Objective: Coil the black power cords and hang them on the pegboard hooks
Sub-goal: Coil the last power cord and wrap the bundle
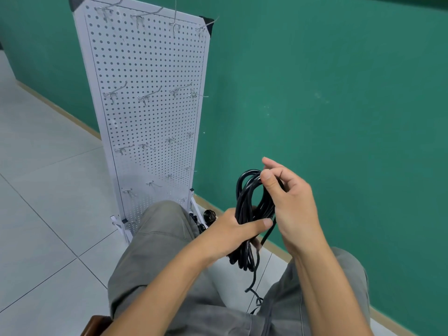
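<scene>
A black power cord (244, 202) is gathered into several long loops in front of my lap. My left hand (232, 230) grips the middle of the bundle, thumb across the front. My right hand (288, 202) pinches the top of the loops between thumb and fingers. A loose tail of the cord (253, 282) hangs down between my knees. The white pegboard (150, 112) stands upright to the left, with rows of bare metal hooks (148, 97). More black cord (208, 215) lies on the floor at its base, partly hidden by my knee.
A green wall (339, 105) runs behind and to the right of the board. Pale floor tiles (48, 190) spread to the left. I sit on a wooden seat (93, 324), my legs in grey trousers (164, 251) reaching to the pegboard's white feet (118, 224).
</scene>
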Demonstrator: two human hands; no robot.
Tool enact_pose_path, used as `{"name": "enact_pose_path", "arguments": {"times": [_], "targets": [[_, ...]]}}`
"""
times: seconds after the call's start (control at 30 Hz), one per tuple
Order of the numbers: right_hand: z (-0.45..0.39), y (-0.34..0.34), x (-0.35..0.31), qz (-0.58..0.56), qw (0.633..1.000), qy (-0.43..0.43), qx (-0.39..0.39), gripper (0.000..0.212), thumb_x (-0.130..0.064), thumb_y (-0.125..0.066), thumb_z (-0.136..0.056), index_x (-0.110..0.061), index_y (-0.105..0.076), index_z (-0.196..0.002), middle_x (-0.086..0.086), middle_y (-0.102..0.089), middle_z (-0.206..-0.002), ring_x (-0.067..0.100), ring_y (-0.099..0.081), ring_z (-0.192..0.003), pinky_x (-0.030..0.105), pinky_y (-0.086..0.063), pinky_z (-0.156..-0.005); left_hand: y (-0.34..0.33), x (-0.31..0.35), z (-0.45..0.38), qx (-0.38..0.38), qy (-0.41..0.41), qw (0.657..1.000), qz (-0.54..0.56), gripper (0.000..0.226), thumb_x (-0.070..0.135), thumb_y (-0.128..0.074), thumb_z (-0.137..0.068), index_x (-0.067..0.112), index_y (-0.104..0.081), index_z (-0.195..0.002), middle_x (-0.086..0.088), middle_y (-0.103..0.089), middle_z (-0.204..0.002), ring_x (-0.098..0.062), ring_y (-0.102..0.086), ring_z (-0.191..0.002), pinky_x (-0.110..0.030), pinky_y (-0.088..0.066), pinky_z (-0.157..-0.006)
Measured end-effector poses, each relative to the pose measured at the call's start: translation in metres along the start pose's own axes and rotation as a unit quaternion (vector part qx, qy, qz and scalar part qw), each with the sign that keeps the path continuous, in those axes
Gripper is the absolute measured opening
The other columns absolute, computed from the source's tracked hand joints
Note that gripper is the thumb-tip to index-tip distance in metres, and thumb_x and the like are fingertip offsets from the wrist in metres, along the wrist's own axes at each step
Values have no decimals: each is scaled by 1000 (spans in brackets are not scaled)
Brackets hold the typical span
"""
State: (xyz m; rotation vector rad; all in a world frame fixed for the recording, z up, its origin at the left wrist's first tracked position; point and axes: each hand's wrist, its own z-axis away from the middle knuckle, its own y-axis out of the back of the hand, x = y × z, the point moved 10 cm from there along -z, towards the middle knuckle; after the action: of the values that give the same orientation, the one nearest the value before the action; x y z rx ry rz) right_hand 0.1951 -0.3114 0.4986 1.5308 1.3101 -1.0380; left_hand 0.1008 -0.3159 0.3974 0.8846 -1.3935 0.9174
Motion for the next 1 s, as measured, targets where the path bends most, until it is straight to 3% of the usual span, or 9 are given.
{"name": "enact_pose_path", "arguments": {"times": [0.13, 0.3, 0.4, 0.5, 0.7, 0.77, 0.83, 0.9, 1.0], "targets": [[1, -6, 6, -45, 999, -30, -3, 18, -22, -66, -97, -18, -72, -81, -10, -71, -125, 1, -64, -117, 33, -45, -111, 1, 1, 1, -18, -4, 1000, -13, 25, 42, -71, -95, 23, -73, -111, -2, -76, -107, -14, -68, -101, -48, -52, -101], [0, -18, 14, -62, 995, -70, -41, 21, -30, -57, -102, -17, -69, -90, -12, -72, -123, 1, -63, -119, 36, -44, -112, 0, -1, 2, -18, -9, 1000, -12, 26, 36, -68, -98, 11, -67, -90, -2, -68, -80, -15, -63, -80, -40, -51, -88], [0, -23, 18, -74, 991, -92, -66, 31, -30, -48, -107, -17, -69, -88, -12, -70, -127, 5, -67, -113, 35, -50, -103, 2, -3, 1, 6, -7, 1000, 25, 35, 29, -69, -98, -5, -63, -95, -6, -64, -74, -22, -64, -77, -40, -52, -85], [-1, -26, 19, -64, 989, -102, -89, 37, -31, -47, -108, -25, -74, -83, -14, -69, -129, 6, -64, -120, 34, -46, -105, 1, -6, 1, 26, 2, 996, 90, 21, 13, -67, -100, -8, -64, -97, -11, -65, -73, -27, -65, -73, -39, -55, -77], [7, -31, 33, -39, 985, -127, -112, 35, -55, -36, -106, -40, -60, -128, 5, -68, -126, 15, -61, -74, 34, -48, -56, 12, 8, 4, 84, -18, 985, 151, 15, 10, -62, -101, 6, -61, -86, -5, -54, -66, -18, -51, -57, -30, -50, -60], [14, -39, 44, -58, 980, -135, -134, 48, -61, -33, -102, -37, -53, -138, 4, -69, -122, 11, -59, -77, 33, -52, -63, 26, 15, 4, 115, -39, 977, 177, 11, 9, -59, -102, 4, -60, -92, -3, -50, -63, -17, -48, -55, -32, -47, -61], [25, -52, 57, -89, 966, -173, -172, 66, -67, -31, -95, -29, -47, -147, -1, -67, -119, 7, -63, -91, 34, -55, -90, 44, 17, 5, 149, -47, 967, 202, 19, 14, -61, -102, 5, -59, -85, -3, -47, -61, -17, -46, -55, -32, -46, -62], [35, -65, 66, -84, 954, -196, -211, 72, -70, -27, -91, -26, -51, -143, -4, -69, -125, 5, -64, -114, 36, -46, -110, 62, 16, 7, 178, -47, 955, 234, 29, 24, -66, -99, 11, -58, -74, -2, -45, -60, -16, -46, -55, -31, -44, -62], [41, -75, 74, -9, 951, -201, -234, 80, -79, -20, -85, -30, -61, -133, -6, -67, -135, 5, -59, -128, 36, -35, -120, 86, 18, 11, 216, -63, 925, 305, 20, 24, -63, -102, 13, -62, -85, 3, -45, -61, -11, -45, -54, -31, -39, -65]]}}
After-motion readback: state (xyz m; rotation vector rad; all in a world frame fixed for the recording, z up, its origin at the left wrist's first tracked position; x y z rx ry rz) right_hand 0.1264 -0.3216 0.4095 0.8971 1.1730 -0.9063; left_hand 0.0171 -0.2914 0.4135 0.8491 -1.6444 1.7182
